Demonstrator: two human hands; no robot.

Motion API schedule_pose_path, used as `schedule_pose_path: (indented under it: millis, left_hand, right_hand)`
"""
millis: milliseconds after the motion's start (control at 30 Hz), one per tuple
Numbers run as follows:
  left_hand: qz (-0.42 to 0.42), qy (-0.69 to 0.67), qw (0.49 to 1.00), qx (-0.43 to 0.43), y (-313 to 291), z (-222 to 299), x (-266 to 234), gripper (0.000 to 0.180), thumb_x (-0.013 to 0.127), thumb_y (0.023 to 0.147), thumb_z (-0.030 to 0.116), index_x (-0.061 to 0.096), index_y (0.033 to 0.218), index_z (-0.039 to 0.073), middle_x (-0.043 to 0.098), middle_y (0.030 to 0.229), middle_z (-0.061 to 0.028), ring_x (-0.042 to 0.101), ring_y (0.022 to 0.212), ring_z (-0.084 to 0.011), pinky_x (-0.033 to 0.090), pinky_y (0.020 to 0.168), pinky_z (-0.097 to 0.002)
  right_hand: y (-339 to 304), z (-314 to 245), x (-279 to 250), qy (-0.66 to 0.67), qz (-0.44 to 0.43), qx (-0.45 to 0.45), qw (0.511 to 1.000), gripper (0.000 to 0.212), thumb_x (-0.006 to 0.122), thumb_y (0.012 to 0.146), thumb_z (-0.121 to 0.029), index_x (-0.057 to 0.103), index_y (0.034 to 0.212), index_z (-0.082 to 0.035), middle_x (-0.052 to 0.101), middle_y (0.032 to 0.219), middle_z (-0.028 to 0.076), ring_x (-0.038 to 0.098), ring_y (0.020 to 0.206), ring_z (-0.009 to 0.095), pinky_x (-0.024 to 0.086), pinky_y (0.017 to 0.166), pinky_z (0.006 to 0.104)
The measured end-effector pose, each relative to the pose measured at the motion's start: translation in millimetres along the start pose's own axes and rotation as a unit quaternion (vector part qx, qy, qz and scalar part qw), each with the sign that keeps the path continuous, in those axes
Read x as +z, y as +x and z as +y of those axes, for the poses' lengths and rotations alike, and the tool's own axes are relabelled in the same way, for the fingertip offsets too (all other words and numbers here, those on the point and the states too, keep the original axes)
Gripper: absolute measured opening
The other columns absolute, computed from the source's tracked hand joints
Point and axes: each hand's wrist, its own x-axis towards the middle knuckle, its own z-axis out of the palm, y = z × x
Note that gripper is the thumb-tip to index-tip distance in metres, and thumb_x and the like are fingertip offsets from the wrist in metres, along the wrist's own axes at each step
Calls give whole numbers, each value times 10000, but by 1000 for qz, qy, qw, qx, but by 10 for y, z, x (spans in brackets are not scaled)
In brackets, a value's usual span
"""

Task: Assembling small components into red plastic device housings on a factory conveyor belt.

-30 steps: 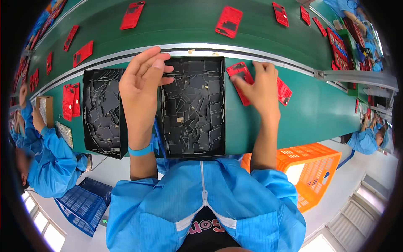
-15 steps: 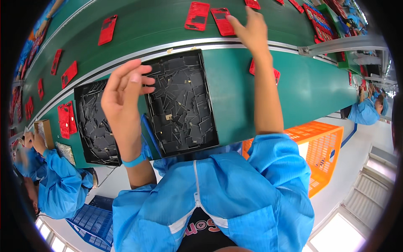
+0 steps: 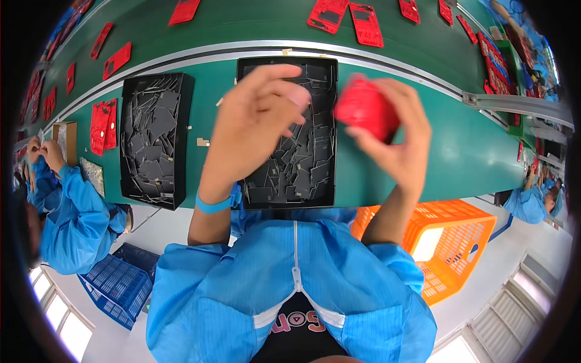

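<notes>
Held up over the table's right half, a red plastic frame (image 3: 364, 109) sits between the thumb and fingers of my right hand (image 3: 405, 130); motion blurs its surface. My left hand (image 3: 257, 121), a blue band around its wrist, hovers above a black box (image 3: 334, 175) filled with thin dark-grey rectangular pieces (image 3: 287, 172). Its fingers are loosely bent and apart, and no object shows in them. To the left stands a second black box (image 3: 181, 145) with many similar pieces (image 3: 157, 124).
Beyond a metal rail (image 3: 212, 53), red frames (image 3: 366, 25) lie scattered on a green belt. Two red frames (image 3: 103, 126) rest on the table's left part. An orange crate (image 3: 454, 248) stands below right. Co-workers (image 3: 75, 212) sit on both sides.
My right hand has come back from the belt toward me and now holds a red frame. The red frame under my right forearm has gone from the table. My left hand has moved right.
</notes>
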Motion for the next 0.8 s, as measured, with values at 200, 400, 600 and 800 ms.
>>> schedule_pose_path:
  millis: [200, 400, 600, 800]
  left_hand:
    - [129, -30, 991, 12, -197, 73, -257, 214, 616, 1020, 111, 646, 1174, -34, 762, 930, -119, 716, 685, -156, 506, 543, -211]
    - [174, -92, 978, 64, -398, 141, -445, 271, 570, 996, 10, 483, 1239, -75, 726, 1087, -237, 767, 900, -311, 640, 673, -328]
    - [137, -165, 976, 42, -418, 138, -392, 326, 545, 961, -36, 434, 1266, -57, 693, 1174, -246, 750, 995, -356, 652, 705, -367]
    - [113, -211, 970, 40, -388, 123, -376, 335, 567, 950, -40, 442, 1261, -35, 699, 1154, -227, 754, 922, -299, 599, 615, -315]
  right_hand:
    - [421, -236, 450, 201, 28, 39, 978, 238, 682, 910, -36, 675, 1146, 1, 670, 1093, 169, 694, 950, 305, 542, 851, 327]
    - [324, -174, 915, -167, -150, -41, 974, 183, 714, 895, -118, 704, 1040, -7, 602, 971, 125, 643, 956, 325, 551, 763, 438]
    - [355, -159, 958, -173, -166, -100, 966, 299, 738, 852, -105, 675, 1124, 4, 609, 997, 117, 645, 903, 315, 542, 770, 420]
    - [394, -178, 984, -251, -154, -131, 947, 237, 738, 777, -90, 645, 981, -15, 628, 894, 104, 641, 873, 279, 534, 760, 400]
